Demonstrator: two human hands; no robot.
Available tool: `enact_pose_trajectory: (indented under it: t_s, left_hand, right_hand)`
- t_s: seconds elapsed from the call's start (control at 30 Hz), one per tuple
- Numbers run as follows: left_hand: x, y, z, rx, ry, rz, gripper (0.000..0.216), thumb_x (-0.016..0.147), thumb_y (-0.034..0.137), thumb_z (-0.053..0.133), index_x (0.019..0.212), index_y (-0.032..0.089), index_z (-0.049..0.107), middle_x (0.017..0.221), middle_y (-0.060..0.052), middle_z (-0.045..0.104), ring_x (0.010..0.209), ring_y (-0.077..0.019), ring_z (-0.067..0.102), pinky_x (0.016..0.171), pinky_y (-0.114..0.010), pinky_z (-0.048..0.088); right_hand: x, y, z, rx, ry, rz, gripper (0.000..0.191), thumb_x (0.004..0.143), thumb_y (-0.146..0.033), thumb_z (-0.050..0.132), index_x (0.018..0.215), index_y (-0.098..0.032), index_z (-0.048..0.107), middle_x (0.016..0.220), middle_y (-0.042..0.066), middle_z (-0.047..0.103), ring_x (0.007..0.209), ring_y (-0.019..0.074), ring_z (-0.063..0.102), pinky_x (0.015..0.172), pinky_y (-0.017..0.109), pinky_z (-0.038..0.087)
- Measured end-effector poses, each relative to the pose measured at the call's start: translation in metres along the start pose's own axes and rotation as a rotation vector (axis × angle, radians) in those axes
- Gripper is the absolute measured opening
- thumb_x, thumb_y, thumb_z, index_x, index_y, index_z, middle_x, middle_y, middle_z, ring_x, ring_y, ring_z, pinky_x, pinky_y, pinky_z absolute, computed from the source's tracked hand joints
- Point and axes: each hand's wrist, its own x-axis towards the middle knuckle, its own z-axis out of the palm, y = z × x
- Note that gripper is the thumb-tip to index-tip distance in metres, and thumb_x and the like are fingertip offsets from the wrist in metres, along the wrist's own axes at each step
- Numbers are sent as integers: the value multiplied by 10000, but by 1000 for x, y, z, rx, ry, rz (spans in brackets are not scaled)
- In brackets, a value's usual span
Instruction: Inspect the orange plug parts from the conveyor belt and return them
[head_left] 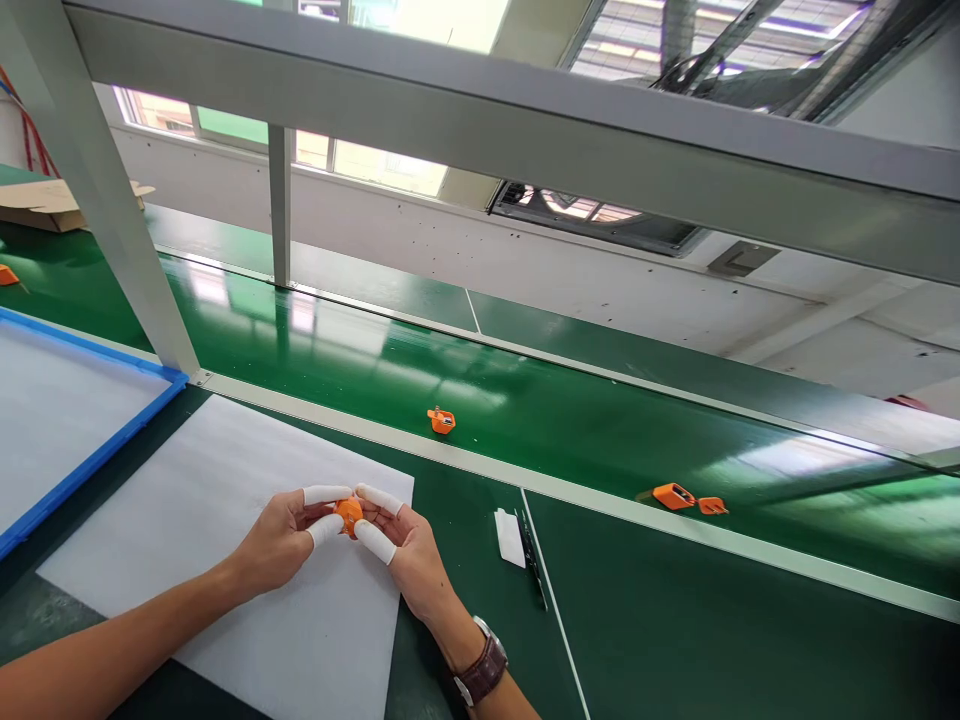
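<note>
Between both hands is a small orange plastic part (pixel 349 514), held above a white foam sheet (pixel 300 640). My left hand (pixel 289 530) pinches its left side with thumb and forefinger. On its right side, the thumb and forefinger of my right hand (pixel 401 545) close on it too. White finger cots cover these fingertips, and a watch (pixel 484 665) is on my right wrist. The fingers hide part of the orange piece, so its exact kind is unclear.
On the green conveyor belt (pixel 525 400) lie an orange part (pixel 442 421) and an orange pair (pixel 673 496). A white card (pixel 510 538) and a black pen-like tool (pixel 531 560) rest right of the sheet. A blue-edged tray (pixel 90 480) stands left; a metal frame (pixel 487 110) spans above.
</note>
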Motion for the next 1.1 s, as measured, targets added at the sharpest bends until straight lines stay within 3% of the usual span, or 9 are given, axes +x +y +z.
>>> enact_pose_trajectory:
  t_s: [0.17, 0.37, 0.57, 0.7, 0.87, 1.1]
  left_hand:
    - [0, 1, 0, 20, 5, -38, 400, 861, 248, 685, 1260, 215, 686, 1257, -60, 714, 1208, -274, 636, 1054, -412, 532]
    - [3, 0, -1, -77, -47, -7, 369, 872, 243, 695, 1239, 210, 702, 1202, -69, 733, 1143, -268, 665, 1048, -411, 525]
    - [7, 15, -8, -510, -120, -99, 290, 940, 279, 627, 1146, 104, 732, 1059, -123, 747, 912, -219, 721, 912, -329, 582]
    - [10, 19, -12, -702, -41, -187, 235, 941, 225, 616, 1092, 87, 732, 1015, -128, 734, 875, -179, 714, 831, -247, 600]
    - [12, 19, -12, -800, 29, -272, 214, 940, 175, 599, 1090, 62, 701, 1070, -162, 727, 878, -175, 728, 829, -231, 609]
    - [10, 21, -17, -889, -85, -346, 260, 917, 148, 563, 1148, 74, 657, 1100, -171, 731, 786, -175, 728, 674, -209, 614]
  right_hand:
    - [-1, -2, 1, -19, -22, 3, 514, 747, -370, 850, 1207, -215, 680, 1189, 91, 734, 1138, 281, 678, 1035, 467, 531]
    - [3, 6, 5, -44, 38, -10, 487, 697, -401, 871, 1116, -214, 707, 1093, 80, 750, 1017, 263, 707, 945, 437, 565]
    - [5, 7, 0, -48, 58, -51, 427, 873, -479, 689, 1205, -210, 689, 878, 35, 733, 724, 158, 657, 848, 389, 542]
    - [6, 4, 0, -40, 57, -72, 404, 886, -491, 660, 1171, -208, 714, 980, 62, 724, 748, 159, 639, 837, 372, 527]
    - [5, 0, 2, -49, 62, -72, 393, 887, -488, 656, 1154, -209, 725, 971, 61, 720, 753, 166, 638, 836, 367, 527]
    - [4, -1, 1, -91, 80, -69, 386, 867, -488, 678, 1138, -218, 730, 976, 53, 733, 737, 168, 654, 845, 379, 532]
